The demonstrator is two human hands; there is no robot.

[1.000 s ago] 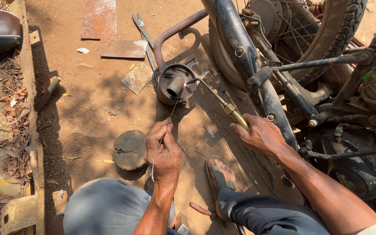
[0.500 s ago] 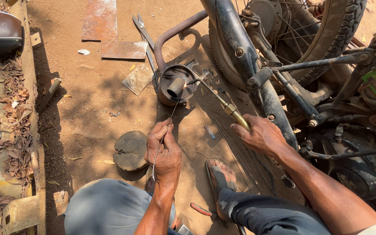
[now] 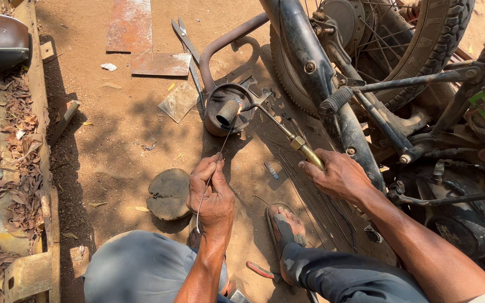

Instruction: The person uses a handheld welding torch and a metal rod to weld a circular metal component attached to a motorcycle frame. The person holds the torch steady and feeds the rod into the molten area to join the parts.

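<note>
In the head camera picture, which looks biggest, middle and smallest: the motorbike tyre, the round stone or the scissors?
1. motorbike tyre, biggest though cut off by the frame.
2. round stone.
3. scissors: long but thin, so close to the stone.

Both arms reach forward from the bottom edge, bare to the hands. The left hand (image 3: 213, 193) is held in front of the left knee, back of the hand up, fingers curled and pinched closed at the tips, wrist nearly straight. The right hand (image 3: 339, 177) lies further right and a little higher, knuckles up, fingers wrapped shut in a fist-like grip, the forearm running back diagonally to the lower right. The two hands are apart, not touching.
</note>
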